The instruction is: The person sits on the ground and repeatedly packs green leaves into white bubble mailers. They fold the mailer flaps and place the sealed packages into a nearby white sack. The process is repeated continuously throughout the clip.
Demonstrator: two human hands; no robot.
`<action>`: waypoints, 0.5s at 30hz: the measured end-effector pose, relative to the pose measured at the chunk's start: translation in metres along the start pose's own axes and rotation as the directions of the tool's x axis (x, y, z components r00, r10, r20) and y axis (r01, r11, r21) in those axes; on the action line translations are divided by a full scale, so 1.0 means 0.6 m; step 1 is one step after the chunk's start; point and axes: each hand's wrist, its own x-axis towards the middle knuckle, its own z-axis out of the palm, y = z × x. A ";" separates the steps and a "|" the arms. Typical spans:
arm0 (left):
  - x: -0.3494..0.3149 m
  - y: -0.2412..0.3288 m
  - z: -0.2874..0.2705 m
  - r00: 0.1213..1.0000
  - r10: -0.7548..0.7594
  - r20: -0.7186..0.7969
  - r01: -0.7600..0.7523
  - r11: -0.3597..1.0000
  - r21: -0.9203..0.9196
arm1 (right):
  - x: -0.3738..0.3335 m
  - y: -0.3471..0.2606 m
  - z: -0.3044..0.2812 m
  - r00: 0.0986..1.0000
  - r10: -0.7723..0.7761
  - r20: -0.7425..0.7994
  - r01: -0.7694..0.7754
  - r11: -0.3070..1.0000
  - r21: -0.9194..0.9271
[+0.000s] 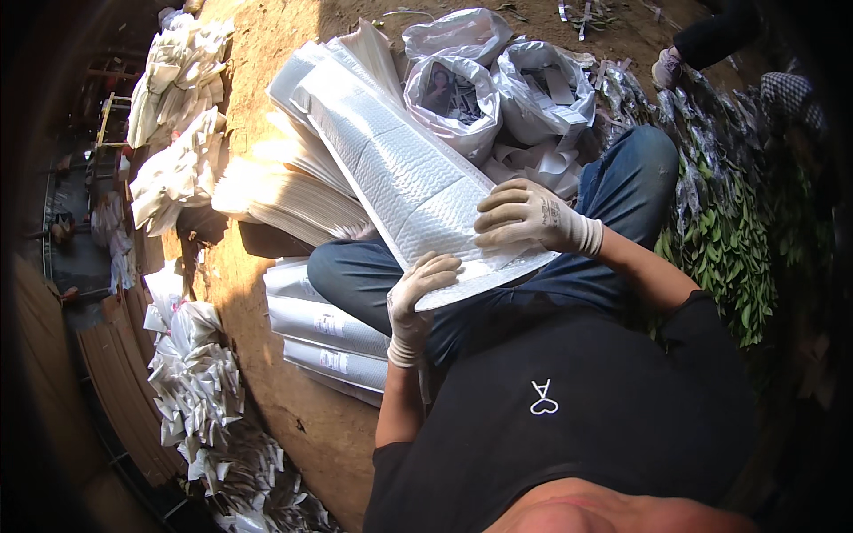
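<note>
A long tapered sleeve of white quilted padding [400,164] lies across my lap, its wide curved end toward me and its narrow end pointing up and left. My left hand [419,298], in a white knit glove, is closed on the sleeve's near left corner, the thumb hidden. My right hand [538,218], gloved alike with darker coated fingers, grips the sleeve near its right edge, fingers bent over its top face and thumb out of sight. Under and behind the sleeve sits a thick stack of similar pale sleeves [289,204]. More silvery-white sleeves [324,324] lie beside my left knee.
White plastic bags [542,89] with paper slips and small cards stand beyond my lap. Tied bundles of pale wrapping [182,80] line the left side, with crumpled ones [200,373] nearer. Leafy green bunches [720,258] lie at right. Another person's leg [715,40] shows at upper right.
</note>
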 end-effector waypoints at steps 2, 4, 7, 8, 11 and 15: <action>-0.020 -0.014 0.030 0.949 -0.092 -0.300 0.071 0.994 -0.080 | 0.018 -0.017 0.016 0.982 0.185 -0.042 -0.171 0.959 0.225; -0.023 -0.061 0.045 0.829 -0.221 -0.514 0.303 0.950 0.080 | 0.043 -0.026 0.032 0.784 0.620 0.031 -0.431 0.508 0.746; -0.049 -0.131 0.062 0.552 -0.790 -0.267 0.511 0.573 -0.641 | 0.057 -0.015 0.064 0.506 0.840 0.198 -0.758 0.323 0.567; -0.059 -0.148 0.077 0.575 -0.753 -0.320 0.519 0.638 -0.569 | 0.054 -0.008 0.081 0.474 0.874 0.109 -0.773 0.354 0.527; -0.083 -0.178 0.101 0.519 -0.810 -0.274 0.514 0.552 -0.657 | 0.030 0.023 0.140 0.461 0.882 -0.101 -0.829 0.469 0.305; -0.064 -0.190 0.114 0.476 -0.745 -0.466 0.561 0.666 -0.492 | 0.013 0.044 0.191 0.269 0.848 0.457 -0.547 -0.256 0.797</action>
